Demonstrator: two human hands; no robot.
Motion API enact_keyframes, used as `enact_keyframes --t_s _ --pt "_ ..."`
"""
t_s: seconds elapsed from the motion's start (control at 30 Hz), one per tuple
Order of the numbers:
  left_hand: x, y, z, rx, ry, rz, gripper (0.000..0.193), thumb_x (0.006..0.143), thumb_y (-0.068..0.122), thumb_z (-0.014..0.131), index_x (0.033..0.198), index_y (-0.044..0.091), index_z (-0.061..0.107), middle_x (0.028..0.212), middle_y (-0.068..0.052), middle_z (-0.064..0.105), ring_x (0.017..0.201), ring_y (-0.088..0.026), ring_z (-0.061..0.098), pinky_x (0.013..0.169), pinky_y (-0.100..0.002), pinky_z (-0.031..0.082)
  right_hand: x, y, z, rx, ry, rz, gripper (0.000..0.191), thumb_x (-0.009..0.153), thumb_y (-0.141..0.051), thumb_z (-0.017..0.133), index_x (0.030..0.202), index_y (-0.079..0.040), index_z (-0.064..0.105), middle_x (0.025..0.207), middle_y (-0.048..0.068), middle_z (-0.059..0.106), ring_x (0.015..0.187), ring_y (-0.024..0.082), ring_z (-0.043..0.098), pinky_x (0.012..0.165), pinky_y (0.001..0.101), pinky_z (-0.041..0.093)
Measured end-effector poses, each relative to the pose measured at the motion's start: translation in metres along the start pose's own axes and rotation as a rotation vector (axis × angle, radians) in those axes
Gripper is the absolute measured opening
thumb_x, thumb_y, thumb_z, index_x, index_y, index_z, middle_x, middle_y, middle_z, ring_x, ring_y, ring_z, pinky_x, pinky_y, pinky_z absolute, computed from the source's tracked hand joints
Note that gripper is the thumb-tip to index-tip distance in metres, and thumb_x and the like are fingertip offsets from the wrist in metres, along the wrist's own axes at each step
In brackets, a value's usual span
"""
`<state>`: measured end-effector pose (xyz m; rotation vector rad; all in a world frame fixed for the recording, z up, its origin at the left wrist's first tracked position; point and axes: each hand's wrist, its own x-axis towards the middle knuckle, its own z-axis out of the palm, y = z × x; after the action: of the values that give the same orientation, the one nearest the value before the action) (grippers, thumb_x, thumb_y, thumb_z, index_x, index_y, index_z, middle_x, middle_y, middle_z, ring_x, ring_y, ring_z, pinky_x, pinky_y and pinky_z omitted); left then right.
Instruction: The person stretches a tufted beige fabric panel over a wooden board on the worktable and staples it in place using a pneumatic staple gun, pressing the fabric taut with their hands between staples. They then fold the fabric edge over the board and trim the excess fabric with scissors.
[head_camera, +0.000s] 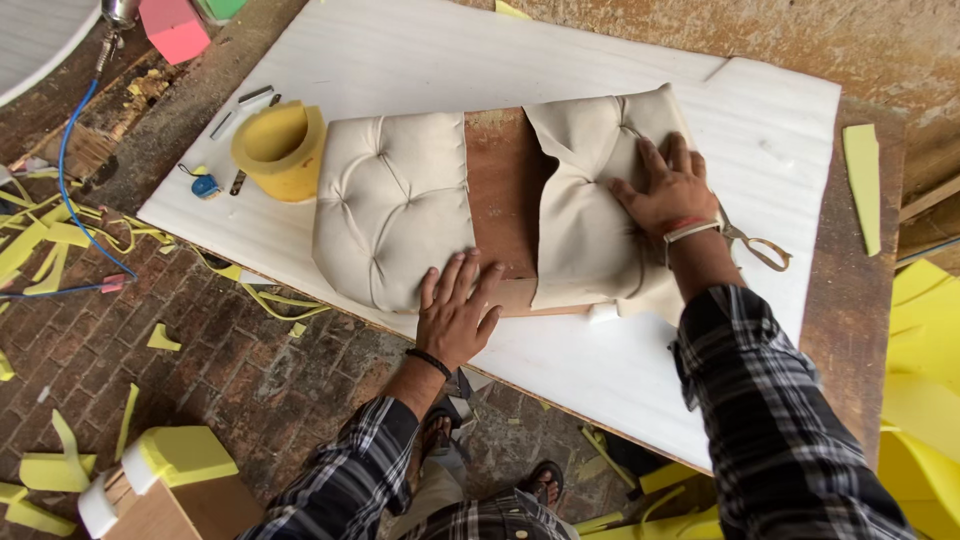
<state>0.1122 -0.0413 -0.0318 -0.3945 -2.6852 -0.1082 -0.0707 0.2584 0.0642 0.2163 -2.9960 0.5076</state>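
A tufted cream cushion (392, 205) lies on a white foam-covered board (600, 60), with a bare brown wooden strip (502, 190) showing down its middle. A second cream fabric piece (585, 225) covers the right part. My left hand (455, 312) lies flat, fingers spread, on the cushion's near edge at the wood strip. My right hand (668, 190) presses flat on the right fabric piece. Neither hand grips anything.
A yellow foam roll (283, 150) stands left of the cushion. Scissors (755, 245) lie just right of my right wrist. Yellow foam scraps (60, 240) and a blue cable (68, 170) litter the brick floor. A pink block (175, 28) sits top left.
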Motion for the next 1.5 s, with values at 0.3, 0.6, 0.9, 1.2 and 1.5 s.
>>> enact_keyframes --t_s 0.3,0.6,0.9,1.2,1.5 --pt "-0.018 -0.065 0.032 -0.106 0.08 0.383 0.069 0.104 0.052 0.054 0.163 0.022 0.034 0.169 -0.01 0.028 0.153 -0.023 0.028 0.12 -0.045 0.011 -0.056 -0.015 -0.008 -0.037 -0.026 0.216 0.074 0.092 -0.065 0.054 0.156 -0.028 0.046 0.166 0.014 0.029 0.148 0.044 0.03 0.114 0.0518 0.039" --pt "0.054 -0.205 -0.023 -0.146 -0.123 0.416 0.058 0.079 -0.009 0.065 0.126 0.023 0.05 0.155 -0.008 0.048 0.14 -0.029 0.049 0.119 -0.055 0.031 -0.22 -0.127 -0.004 -0.204 -0.215 0.136 0.084 0.077 -0.067 0.066 0.143 -0.015 0.058 0.135 0.022 0.055 0.108 0.043 0.065 0.06 0.0442 0.064" --pt "0.015 -0.159 -0.045 -0.627 0.175 -0.36 0.045 0.085 -0.008 0.056 0.126 0.01 0.062 0.142 -0.012 0.063 0.139 -0.029 0.057 0.116 -0.045 0.049 -0.079 -0.083 0.01 0.438 0.039 0.039 0.057 0.086 -0.037 0.082 0.13 -0.004 0.064 0.122 0.02 0.069 0.107 0.033 0.067 0.088 0.0422 0.055" --pt "-0.087 -0.02 -0.043 -0.622 0.402 -0.36 0.057 0.109 0.052 0.037 0.139 0.011 0.064 0.166 -0.024 0.034 0.153 -0.041 0.037 0.126 -0.055 0.035 -0.064 -0.077 0.044 0.876 -0.389 0.493 0.072 0.086 -0.054 0.073 0.129 0.003 0.063 0.111 0.015 0.074 0.097 0.023 0.07 0.082 0.035 0.057" --pt "-0.028 -0.182 -0.054 -0.722 -0.019 0.123 0.042 0.111 0.036 0.043 0.142 0.018 0.065 0.165 -0.019 0.041 0.151 -0.038 0.044 0.126 -0.046 0.036 -0.24 -0.119 0.114 1.37 0.071 0.64 0.056 0.098 -0.038 0.064 0.13 0.006 0.048 0.114 0.01 0.066 0.102 0.019 0.061 0.088 0.0358 0.053"
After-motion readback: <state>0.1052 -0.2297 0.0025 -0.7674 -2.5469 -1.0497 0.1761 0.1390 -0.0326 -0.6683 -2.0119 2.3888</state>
